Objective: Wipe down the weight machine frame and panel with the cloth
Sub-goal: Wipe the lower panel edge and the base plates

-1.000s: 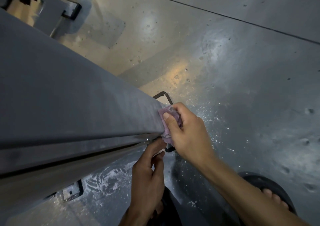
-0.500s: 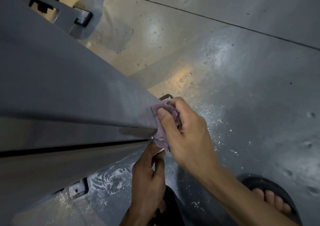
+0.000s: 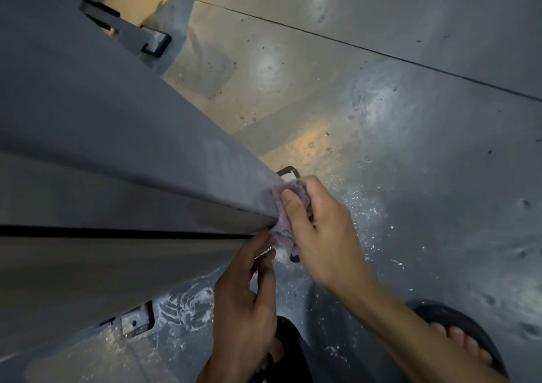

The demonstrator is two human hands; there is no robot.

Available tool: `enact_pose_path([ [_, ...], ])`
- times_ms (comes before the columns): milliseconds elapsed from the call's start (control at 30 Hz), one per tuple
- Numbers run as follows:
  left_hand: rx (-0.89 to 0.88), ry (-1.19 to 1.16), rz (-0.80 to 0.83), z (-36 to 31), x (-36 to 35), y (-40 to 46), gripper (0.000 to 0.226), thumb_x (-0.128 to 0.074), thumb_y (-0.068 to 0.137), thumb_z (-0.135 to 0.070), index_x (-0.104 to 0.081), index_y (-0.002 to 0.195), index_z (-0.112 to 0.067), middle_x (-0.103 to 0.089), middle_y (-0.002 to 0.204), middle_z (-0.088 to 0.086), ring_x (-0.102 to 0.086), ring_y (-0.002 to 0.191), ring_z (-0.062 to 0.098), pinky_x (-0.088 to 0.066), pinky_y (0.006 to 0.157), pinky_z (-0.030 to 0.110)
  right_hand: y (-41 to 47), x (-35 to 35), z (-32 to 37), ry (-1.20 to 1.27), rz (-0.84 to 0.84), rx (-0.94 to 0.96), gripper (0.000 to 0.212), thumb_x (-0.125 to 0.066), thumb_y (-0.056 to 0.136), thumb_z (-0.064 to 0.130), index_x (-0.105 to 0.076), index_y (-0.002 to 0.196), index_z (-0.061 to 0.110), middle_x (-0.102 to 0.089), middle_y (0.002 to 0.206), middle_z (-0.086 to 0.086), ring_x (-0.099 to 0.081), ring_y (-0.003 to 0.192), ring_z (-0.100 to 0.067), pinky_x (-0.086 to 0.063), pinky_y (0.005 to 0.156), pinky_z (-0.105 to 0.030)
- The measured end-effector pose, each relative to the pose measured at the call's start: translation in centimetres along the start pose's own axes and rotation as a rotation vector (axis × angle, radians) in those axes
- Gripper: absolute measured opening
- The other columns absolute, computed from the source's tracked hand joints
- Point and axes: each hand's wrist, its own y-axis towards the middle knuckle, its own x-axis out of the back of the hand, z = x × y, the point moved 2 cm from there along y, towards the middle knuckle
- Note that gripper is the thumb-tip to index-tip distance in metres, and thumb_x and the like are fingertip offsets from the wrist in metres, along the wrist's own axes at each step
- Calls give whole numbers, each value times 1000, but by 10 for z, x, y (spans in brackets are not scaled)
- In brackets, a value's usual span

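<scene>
A grey weight machine frame post (image 3: 132, 154) fills the left half of the head view, running down towards the floor. Below it lies a flat grey panel (image 3: 102, 271), split off by a dark gap. My right hand (image 3: 319, 233) grips a small purple cloth (image 3: 283, 224) and presses it against the post's lower end, thumb on top of the cloth. Just under it my left hand (image 3: 249, 300) reaches up, its fingertips touching the panel's edge close to the cloth. The base of the post is hidden behind the cloth and hands.
The floor (image 3: 410, 177) is grey, pitted and speckled with white dust near the post. A bolted foot plate (image 3: 136, 321) sits at lower left, another frame foot (image 3: 155, 42) at upper left. My sandalled foot (image 3: 460, 341) stands at lower right.
The view has shifted so the post looks steeper and more of the far frame foot shows. My right hand keeps the cloth at the post's lower end, moving only slightly.
</scene>
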Motion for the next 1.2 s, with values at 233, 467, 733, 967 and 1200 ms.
enact_pose_path([
  [233,-19,21,-55,-13,4,1,37,-53,87,-8,-62,95,-42,-67,87,-37,-63,84,-17,-41,69,0,-3,1,48,109,-11,183,15,-51,106,35,-59,96,27,-61,69,15,-61,64,-4,-40,54,-15],
  [467,0,-40,-20,-12,8,-3,44,-54,100,5,-69,124,-29,-73,112,-22,-69,103,-6,-45,84,4,3,6,22,37,54,-11,17,-49,106,37,-60,99,26,-64,72,11,-60,61,-3,-42,54,-20],
  [733,-29,5,-82,-20,15,-4,38,-54,91,-9,-62,90,-46,-69,86,-33,-62,74,-9,-42,68,5,-5,8,78,174,42,188,18,-49,107,35,-58,95,25,-63,70,14,-61,60,-2,-42,51,-17],
  [967,-35,-14,-114,-14,23,-9,39,-58,89,1,-66,104,-35,-71,93,-35,-66,88,-15,-47,79,5,-9,10,95,234,89,224,18,-49,107,28,-57,94,20,-62,67,24,-60,56,6,-40,48,-8],
  [1200,-89,-18,-130,-30,37,-11,47,-54,96,0,-66,120,-38,-72,113,-24,-70,102,-4,-49,85,8,-9,9,86,113,57,146,20,-45,106,39,-60,103,26,-67,79,14,-65,70,0,-48,58,-17],
])
